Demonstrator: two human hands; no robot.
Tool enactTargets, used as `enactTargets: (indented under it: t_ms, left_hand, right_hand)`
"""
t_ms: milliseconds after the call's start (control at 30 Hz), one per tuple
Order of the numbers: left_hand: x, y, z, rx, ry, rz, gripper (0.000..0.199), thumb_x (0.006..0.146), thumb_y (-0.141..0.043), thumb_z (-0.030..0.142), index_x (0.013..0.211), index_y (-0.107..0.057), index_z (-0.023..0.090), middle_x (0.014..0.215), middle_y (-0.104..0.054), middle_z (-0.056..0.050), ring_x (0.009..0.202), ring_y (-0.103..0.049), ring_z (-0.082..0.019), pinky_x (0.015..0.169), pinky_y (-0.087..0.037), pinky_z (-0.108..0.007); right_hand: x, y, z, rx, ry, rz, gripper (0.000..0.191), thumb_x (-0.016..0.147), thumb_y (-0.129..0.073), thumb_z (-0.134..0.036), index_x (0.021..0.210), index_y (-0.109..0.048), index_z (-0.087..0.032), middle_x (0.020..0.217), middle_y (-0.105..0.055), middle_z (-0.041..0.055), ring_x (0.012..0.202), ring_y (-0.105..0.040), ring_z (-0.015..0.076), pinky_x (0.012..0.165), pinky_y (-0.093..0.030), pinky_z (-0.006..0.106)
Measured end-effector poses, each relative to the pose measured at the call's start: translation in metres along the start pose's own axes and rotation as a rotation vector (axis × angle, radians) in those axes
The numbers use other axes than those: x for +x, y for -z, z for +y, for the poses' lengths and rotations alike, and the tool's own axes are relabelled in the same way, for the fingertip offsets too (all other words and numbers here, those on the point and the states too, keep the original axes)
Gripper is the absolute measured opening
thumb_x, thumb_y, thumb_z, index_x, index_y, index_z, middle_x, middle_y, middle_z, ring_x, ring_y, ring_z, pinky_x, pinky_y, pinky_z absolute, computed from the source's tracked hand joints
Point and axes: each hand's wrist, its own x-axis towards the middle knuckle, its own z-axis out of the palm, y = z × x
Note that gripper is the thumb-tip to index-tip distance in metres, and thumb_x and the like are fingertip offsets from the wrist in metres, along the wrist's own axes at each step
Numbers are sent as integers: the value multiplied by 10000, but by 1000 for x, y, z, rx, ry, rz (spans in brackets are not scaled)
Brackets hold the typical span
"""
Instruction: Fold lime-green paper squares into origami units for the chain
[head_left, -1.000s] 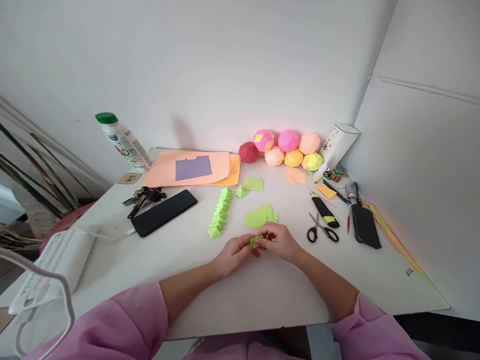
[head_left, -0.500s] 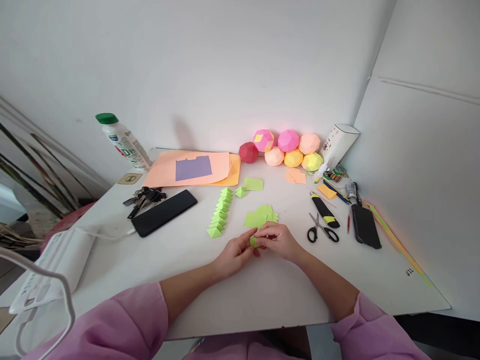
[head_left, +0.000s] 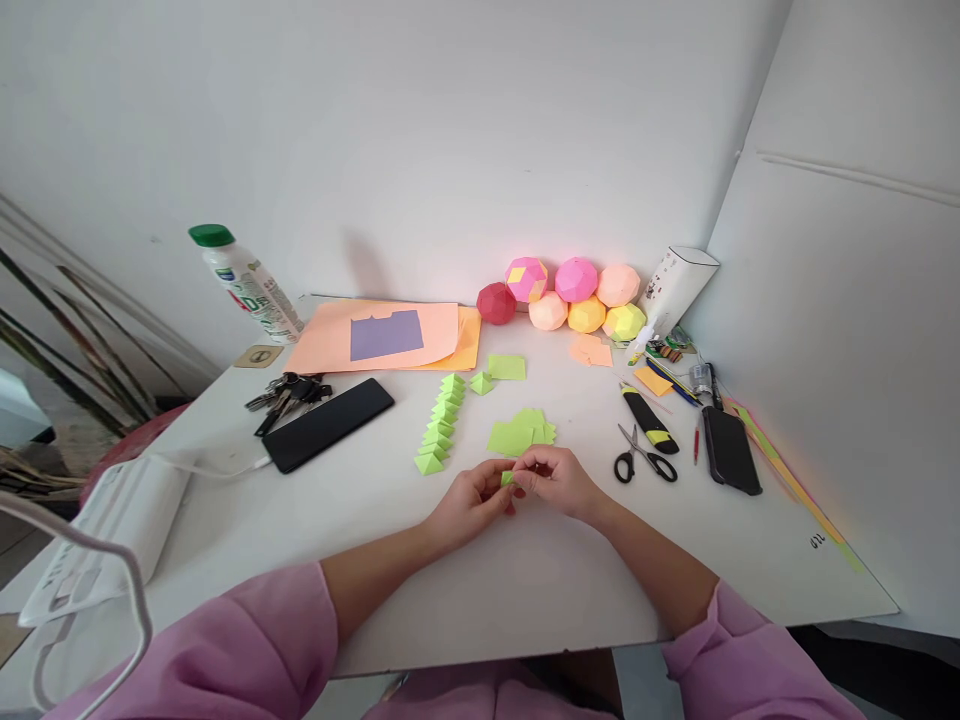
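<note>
Small green paper piece (head_left: 508, 478) just below centre frame, between the two hands, mostly covered by fingers; long axis cannot be told. Left hand (head_left: 469, 508) lies on its left side, right hand (head_left: 555, 482) on its right; neither clearly nearer, both touching. Left grip: thumb and fingers closed on the piece. Right grip: thumb and forefinger together, pinching its right edge.

Pose: forearms slant in from lower left and lower right over the white surface (head_left: 480, 620), fingertips meeting; right hand arched, knuckles up, left hand's thumb side up.

Just above the hands, loose green sheets (head_left: 512, 438); up and left, a row of green folded pieces (head_left: 436, 438). Scissors (head_left: 634, 458) apart, right of the right hand.
</note>
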Motion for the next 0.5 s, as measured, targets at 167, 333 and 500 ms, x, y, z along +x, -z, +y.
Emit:
enactTargets:
  t_ms: [167, 333, 500]
  left_hand:
    - [3, 1, -3, 20, 29, 40, 292, 790, -518, 459, 760, -561, 172, 746, -677, -46, 605, -609, -145, 589, -467, -268]
    - [3, 1, -1, -36, 38, 61, 305, 771, -539, 475, 712, -524, 176, 685, -669, -27, 558, -591, -132, 567, -449, -257]
    - [5, 1, -5, -71, 36, 56, 289, 776, -541, 454, 706, -491, 178, 671, -653, -19, 555, -578, -127, 567, -437, -252]
  right_hand:
    - [1, 0, -3, -104, 81, 55, 148, 775, -580, -261, 681, -597, -149, 674, -585, 14, 600, -503, 103, 533, -424, 226]
    - [1, 0, 2, -26, -30, -32, 124, 781, -551, -268, 815, -582, -153, 663, -583, -2, 516, -477, 79, 474, -402, 203]
    - [0, 0, 4, -9, -15, -40, 141, 720, -564, -178, 857, -583, -153, 640, -561, -18, 546, -482, 80, 497, -400, 196]
